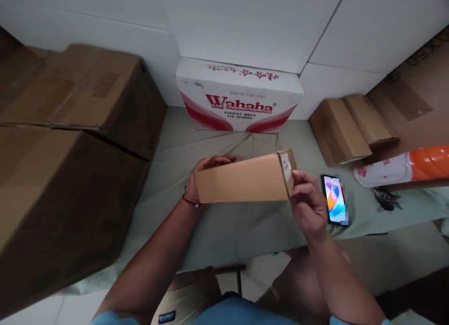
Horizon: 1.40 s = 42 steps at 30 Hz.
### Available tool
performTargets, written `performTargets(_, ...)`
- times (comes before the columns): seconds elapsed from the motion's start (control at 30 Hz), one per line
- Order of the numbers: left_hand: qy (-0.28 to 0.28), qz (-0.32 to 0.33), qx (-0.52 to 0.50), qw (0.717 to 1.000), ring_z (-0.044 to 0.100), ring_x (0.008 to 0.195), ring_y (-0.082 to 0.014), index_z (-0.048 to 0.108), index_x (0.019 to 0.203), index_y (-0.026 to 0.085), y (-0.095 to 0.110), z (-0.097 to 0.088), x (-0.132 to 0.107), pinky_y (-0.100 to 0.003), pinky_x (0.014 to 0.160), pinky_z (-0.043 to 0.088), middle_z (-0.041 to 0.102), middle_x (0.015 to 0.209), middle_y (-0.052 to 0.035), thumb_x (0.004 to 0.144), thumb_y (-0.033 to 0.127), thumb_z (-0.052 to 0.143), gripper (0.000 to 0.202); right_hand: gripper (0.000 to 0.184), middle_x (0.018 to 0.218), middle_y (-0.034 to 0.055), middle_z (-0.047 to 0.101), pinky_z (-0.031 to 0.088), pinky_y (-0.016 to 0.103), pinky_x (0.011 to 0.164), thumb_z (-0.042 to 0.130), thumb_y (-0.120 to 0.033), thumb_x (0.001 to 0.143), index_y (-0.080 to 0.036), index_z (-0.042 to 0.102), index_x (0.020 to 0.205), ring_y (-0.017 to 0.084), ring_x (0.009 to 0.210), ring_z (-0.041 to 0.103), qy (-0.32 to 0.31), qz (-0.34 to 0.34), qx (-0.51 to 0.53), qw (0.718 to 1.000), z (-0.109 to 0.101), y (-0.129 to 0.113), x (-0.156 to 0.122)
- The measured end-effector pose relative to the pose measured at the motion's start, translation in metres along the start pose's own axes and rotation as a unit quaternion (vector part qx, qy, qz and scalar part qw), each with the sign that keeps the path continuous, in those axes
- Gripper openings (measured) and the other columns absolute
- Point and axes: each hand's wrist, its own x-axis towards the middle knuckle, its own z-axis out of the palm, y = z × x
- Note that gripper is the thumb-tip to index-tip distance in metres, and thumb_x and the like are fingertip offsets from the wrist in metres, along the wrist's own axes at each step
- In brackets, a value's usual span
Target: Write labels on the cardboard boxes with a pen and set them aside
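A long, narrow brown cardboard box (243,177) is held level above a pale green cloth (224,227). My left hand (201,173) wraps round its left end, fingers curled over the far side; a red cord sits on that wrist. My right hand (307,201) grips the right end, thumb and fingers on the end flap, which carries a small white label (286,167).
Large brown cartons (70,147) stack up on the left. A white and red Wahaha water carton (238,98) stands against the wall ahead. Right of my hands lie a lit phone (335,198), keys (386,198), an orange and white roll (403,168) and flat brown boxes (351,126).
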Motion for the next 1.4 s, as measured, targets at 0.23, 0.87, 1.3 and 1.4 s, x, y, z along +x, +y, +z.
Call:
performTargets(0.23, -0.128, 0.181, 0.149, 0.964, 0.041, 0.163, -0.0364, 0.077, 0.123, 0.03, -0.009, 0.006, -0.006, -0.053, 0.134, 0.032, 0.056, 0.169, -0.0079, 0.063, 0.027, 0.101, 0.065, 0.049, 0.092, 0.0032, 0.057, 0.056, 0.043, 0.093, 0.056, -0.072, 0.1, -0.027, 0.052, 0.081, 0.023, 0.091, 0.063, 0.116, 0.218, 0.157, 0.956, 0.003, 0.01, 0.012)
performTargets(0.87, -0.063, 0.09, -0.049, 0.993, 0.031, 0.17, -0.0348, 0.073, 0.129, 0.024, 0.017, 0.02, -0.021, -0.05, 0.137, 0.037, 0.063, 0.16, -0.0122, 0.064, 0.02, 0.076, 0.065, 0.088, 0.159, 0.0052, 0.063, 0.057, 0.044, 0.116, 0.086, -0.042, 0.086, -0.043, 0.048, 0.164, 0.03, 0.146, 0.062, -0.112, 0.079, -0.007, 0.991, -0.037, 0.002, 0.004)
performTargets(1.3, -0.003, 0.103, -0.063, 0.993, 0.067, 0.083, -0.0196, 0.076, 0.114, 0.025, 0.009, 0.001, -0.01, -0.031, 0.063, 0.061, 0.077, 0.112, -0.0101, 0.077, 0.039, 0.071, 0.039, 0.025, 0.161, -0.004, 0.063, 0.038, 0.06, 0.134, 0.069, -0.022, 0.097, -0.039, 0.085, 0.104, 0.029, 0.169, 0.036, -0.175, 0.056, -0.041, 0.982, -0.039, 0.007, 0.016)
performTargets(1.4, 0.011, 0.089, -0.038, 0.995, 0.061, 0.074, -0.0179, 0.076, 0.109, 0.024, 0.006, -0.004, -0.004, -0.029, 0.053, 0.05, 0.076, 0.106, -0.0096, 0.079, 0.037, 0.072, 0.033, 0.029, 0.142, -0.0001, 0.076, 0.04, 0.057, 0.133, 0.063, -0.018, 0.095, -0.035, 0.086, 0.093, 0.027, 0.159, 0.051, -0.184, 0.107, -0.071, 0.975, -0.032, 0.015, 0.016)
